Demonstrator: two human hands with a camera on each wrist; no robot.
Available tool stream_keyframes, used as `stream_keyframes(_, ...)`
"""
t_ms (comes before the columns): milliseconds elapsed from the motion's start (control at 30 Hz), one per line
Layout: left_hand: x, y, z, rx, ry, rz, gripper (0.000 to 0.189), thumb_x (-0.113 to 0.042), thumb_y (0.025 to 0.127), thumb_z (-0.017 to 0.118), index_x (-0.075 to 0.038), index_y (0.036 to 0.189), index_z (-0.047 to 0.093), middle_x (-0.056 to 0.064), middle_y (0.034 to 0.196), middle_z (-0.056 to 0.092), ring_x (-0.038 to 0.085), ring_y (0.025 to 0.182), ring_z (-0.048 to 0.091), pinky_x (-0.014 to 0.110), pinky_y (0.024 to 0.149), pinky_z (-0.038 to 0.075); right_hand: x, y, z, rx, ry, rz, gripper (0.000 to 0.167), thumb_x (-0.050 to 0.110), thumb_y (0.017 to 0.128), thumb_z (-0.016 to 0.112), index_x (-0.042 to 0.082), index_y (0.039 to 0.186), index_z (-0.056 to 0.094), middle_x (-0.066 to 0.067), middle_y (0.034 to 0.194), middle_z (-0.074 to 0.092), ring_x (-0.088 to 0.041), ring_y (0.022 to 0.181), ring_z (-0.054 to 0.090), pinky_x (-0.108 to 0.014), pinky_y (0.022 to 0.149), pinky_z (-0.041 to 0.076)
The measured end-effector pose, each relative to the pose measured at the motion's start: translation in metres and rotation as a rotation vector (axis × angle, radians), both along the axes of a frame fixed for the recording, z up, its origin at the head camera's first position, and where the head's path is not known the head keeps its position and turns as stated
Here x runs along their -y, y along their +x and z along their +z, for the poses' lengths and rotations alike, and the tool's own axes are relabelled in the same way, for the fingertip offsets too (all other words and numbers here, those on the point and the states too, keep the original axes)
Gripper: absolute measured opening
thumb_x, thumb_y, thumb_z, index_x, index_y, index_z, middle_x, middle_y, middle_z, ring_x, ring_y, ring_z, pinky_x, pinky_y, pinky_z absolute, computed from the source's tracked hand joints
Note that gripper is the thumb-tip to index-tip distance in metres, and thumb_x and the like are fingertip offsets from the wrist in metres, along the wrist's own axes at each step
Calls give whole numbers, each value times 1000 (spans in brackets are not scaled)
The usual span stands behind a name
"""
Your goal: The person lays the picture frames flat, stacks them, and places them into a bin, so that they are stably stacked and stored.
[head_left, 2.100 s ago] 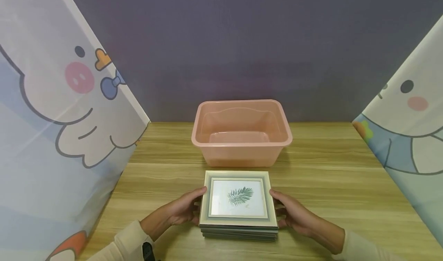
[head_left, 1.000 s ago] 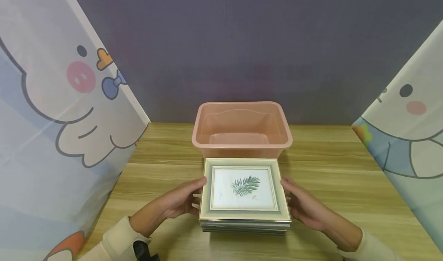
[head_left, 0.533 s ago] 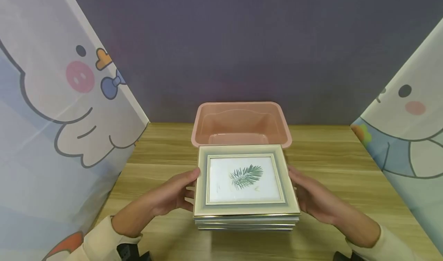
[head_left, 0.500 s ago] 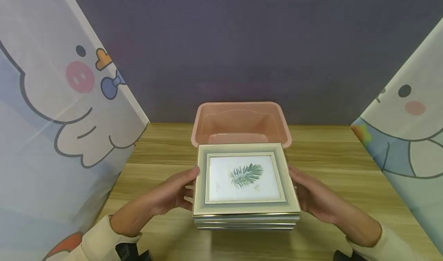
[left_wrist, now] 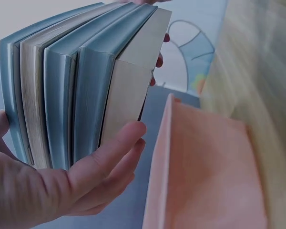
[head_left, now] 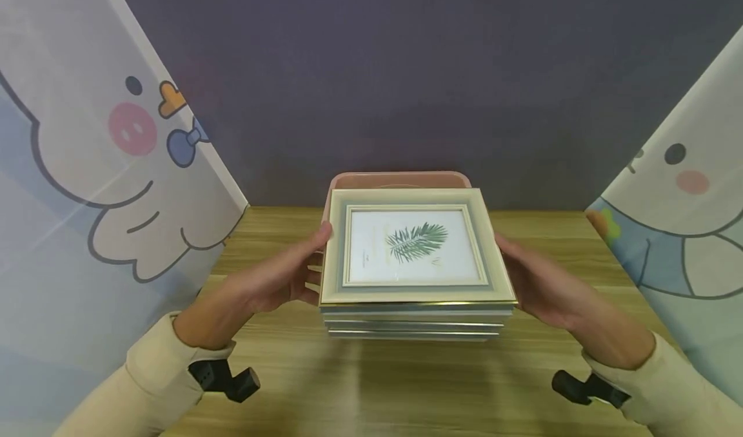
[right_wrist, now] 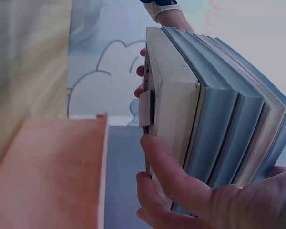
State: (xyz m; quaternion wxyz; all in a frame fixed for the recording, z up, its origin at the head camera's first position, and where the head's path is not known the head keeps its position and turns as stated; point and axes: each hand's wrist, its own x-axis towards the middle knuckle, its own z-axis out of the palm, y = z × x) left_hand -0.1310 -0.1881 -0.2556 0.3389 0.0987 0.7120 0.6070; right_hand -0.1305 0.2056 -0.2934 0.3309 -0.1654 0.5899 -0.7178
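Note:
A stack of several picture frames (head_left: 371, 295) is held up off the table between both hands. The top frame has a cream and grey-blue border round a print of a green leaf. My left hand (head_left: 284, 272) grips the stack's left side, its thumb at the top frame's edge. On the opposite side my right hand (head_left: 540, 282) grips it, with fingers (right_wrist: 171, 176) curled under the bottom frame in the right wrist view. Behind and partly hidden by the stack is a pink plastic basin (head_left: 400, 179). Both wrist views show the basin below the raised frames.
The wood-grain table (head_left: 406, 392) spreads beneath. A dark wall (head_left: 406, 82) stands behind the basin. Cartoon-printed panels, a left one (head_left: 69, 231) and a right one (head_left: 702, 263), border the table. Each wrist wears a small black camera.
Both hands have lifted the stack of picture frames from the table and carried it up and forward. It now covers most of the basin in the head view.

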Motion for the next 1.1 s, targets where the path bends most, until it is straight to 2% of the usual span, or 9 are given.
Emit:
stream_keyframes(267,-11,-32,14,-51,-28,92,102,-85,89,35,-1,146,39,17,128,58,24,101,69,41,83,59,5,-31,20,-87,38,-93,48,51,109,23,24,145,38,2,127,62,-14,111,64,-35,88,57)
stream_keyframes(500,-20,-72,20,-32,-58,192,83,-78,96,26,-6,133,49,3,100,66,18,82,66,39,78,57,16,-65,34,-86,12,-131,45,52,109,29,20,139,40,3,117,61,-12,99,64,-33,78,57)
stream_keyframes(567,-22,-86,19,-19,-65,214,83,-78,96,26,-7,135,45,1,92,59,18,74,60,38,75,55,18,-76,36,-73,33,-145,45,54,108,29,22,138,41,3,117,61,-12,99,63,-36,80,57)
stream_keyframes(733,-26,-121,15,9,-72,269,88,-79,94,30,-19,158,22,0,83,28,19,66,39,40,72,48,23,-104,35,14,51,-213,42,58,106,33,28,131,49,7,116,59,-13,100,60,-39,80,54)
stream_keyframes(867,-28,-147,7,29,-71,286,85,-80,94,29,-28,160,22,1,79,29,19,65,38,41,72,49,27,-126,26,80,3,-252,39,56,106,34,29,119,60,8,111,61,-13,95,59,-36,77,51)
stream_keyframes(933,-29,-157,1,42,-76,299,80,-81,93,29,-29,154,30,1,75,32,19,63,40,42,72,50,29,-136,20,113,-31,-257,42,55,107,34,28,111,67,6,105,65,-14,91,60,-35,75,50)
stream_keyframes(1033,-31,-169,-9,65,-80,303,77,-82,93,29,-19,130,52,1,66,43,18,60,46,44,73,51,32,-146,11,161,-64,-268,47,54,107,34,26,103,71,4,96,68,-15,88,60,-36,76,49)
stream_keyframes(1067,-32,-172,-13,72,-83,301,77,-82,92,28,-16,120,57,2,65,49,18,59,50,44,73,52,33,-149,8,172,-62,-281,46,54,107,34,25,105,71,3,95,69,-15,88,60,-36,77,48)
stream_keyframes(1100,-33,-174,-16,77,-88,295,79,-82,93,27,-13,110,61,2,65,55,18,60,54,44,73,53,34,-150,5,176,-56,-296,44,54,107,34,28,117,69,3,97,67,-15,88,59,-35,77,46)
